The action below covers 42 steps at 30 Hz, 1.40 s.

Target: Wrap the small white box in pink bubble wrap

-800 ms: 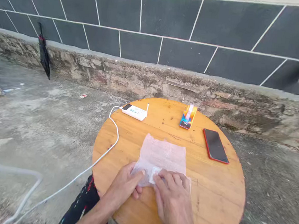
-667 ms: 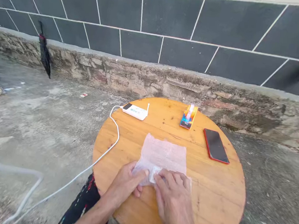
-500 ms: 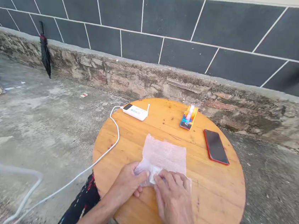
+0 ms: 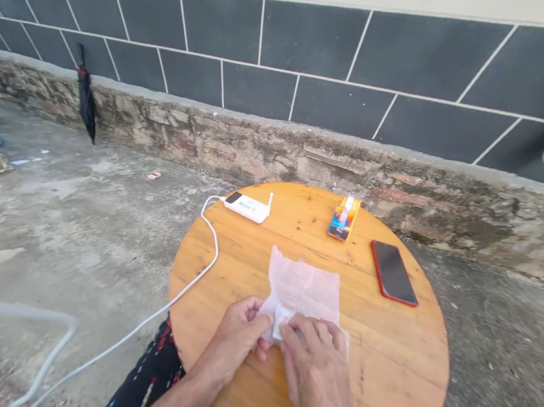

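A sheet of thin, pinkish bubble wrap lies on the round wooden table, with its near end in my hands. On that near end sits a small white packet, partly covered by my fingers. My left hand pinches the wrap's left near edge between thumb and fingers, right beside the packet. My right hand has its fingertips closed on the packet's right side, and its palm hides part of the wrap beneath.
A white device with a white cable stands at the back left. A tape dispenser and a red-edged phone lie to the right. Farther off, a black umbrella leans against the wall.
My left hand has drawn the left side of the wrap inward and slightly lifted it, so its left edge stands more to the right. My right hand stays at the packet.
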### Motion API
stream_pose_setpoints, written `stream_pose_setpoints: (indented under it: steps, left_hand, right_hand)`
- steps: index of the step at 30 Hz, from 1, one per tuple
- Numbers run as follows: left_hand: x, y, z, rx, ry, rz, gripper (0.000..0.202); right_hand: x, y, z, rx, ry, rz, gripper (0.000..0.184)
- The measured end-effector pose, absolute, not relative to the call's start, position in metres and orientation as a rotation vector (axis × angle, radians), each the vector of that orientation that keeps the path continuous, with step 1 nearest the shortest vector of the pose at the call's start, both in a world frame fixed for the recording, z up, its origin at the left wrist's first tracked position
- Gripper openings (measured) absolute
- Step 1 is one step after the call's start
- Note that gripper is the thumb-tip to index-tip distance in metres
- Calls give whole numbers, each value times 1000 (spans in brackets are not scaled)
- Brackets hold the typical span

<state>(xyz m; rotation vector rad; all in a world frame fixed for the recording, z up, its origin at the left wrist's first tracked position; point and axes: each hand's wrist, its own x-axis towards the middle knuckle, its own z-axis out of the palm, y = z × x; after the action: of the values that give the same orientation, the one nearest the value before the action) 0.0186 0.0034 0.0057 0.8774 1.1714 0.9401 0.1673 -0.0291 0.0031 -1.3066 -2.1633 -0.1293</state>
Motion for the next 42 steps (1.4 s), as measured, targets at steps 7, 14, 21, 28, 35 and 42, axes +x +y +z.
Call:
stream_pose_setpoints:
  steps: [7,14,21,28,35,42]
  left_hand:
    - [26,0,-6,1032,1268,1009,14]
    - [27,-5,-10,1363,1297,1086,12]
    - [19,-13,5,1535,1250,1032,27]
    - [15,-14,8,1846,1087,1012,31]
    - [17,-14,7,2382,1206,909,35]
    - [9,-14,6,2514,1054,817,36]
  right_hand:
    - [167,-27,-1,-1292,-2184,-123,28]
    - [167,-28,2,-1328,-2180,-107,26]
    - [169,-30,5,-1339,-2124,15,23]
    - [171,-33,11,-1370,-2074,52,22]
    - [166,-32,10,-1460,-2036,-94,29]
    - [164,-34,9,-1486,-2054,-89,31]
